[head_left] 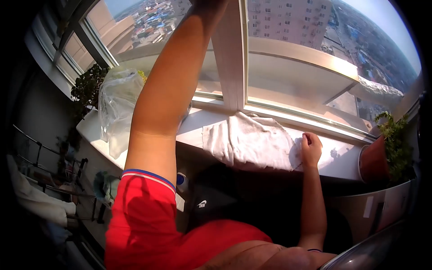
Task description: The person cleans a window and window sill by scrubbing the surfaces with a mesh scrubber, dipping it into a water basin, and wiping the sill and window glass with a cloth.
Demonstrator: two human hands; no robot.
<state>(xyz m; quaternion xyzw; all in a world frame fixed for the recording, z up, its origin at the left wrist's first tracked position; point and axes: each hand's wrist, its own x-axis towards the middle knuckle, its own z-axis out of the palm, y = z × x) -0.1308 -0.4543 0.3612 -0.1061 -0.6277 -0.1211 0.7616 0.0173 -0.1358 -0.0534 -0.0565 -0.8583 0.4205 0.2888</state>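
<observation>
My left arm point(164, 90) reaches up along the window frame, and its hand lies beyond the top edge of the view. My right hand point(311, 150) is curled into a loose fist just above the white windowsill point(339, 155), with nothing visible in it. Just left of that fist, a crumpled white cloth point(254, 139) is spread over the sill and hangs over its front edge. The hand's shadow falls on the cloth's right end. From this angle I cannot tell whether the fist touches the sill.
A plant in a reddish-brown pot point(373, 159) stands at the sill's right end. Clear plastic sheeting point(119, 103) and a leafy plant point(90, 83) are at the left. Window panes rise behind the sill. A metal rack point(45, 153) stands at lower left.
</observation>
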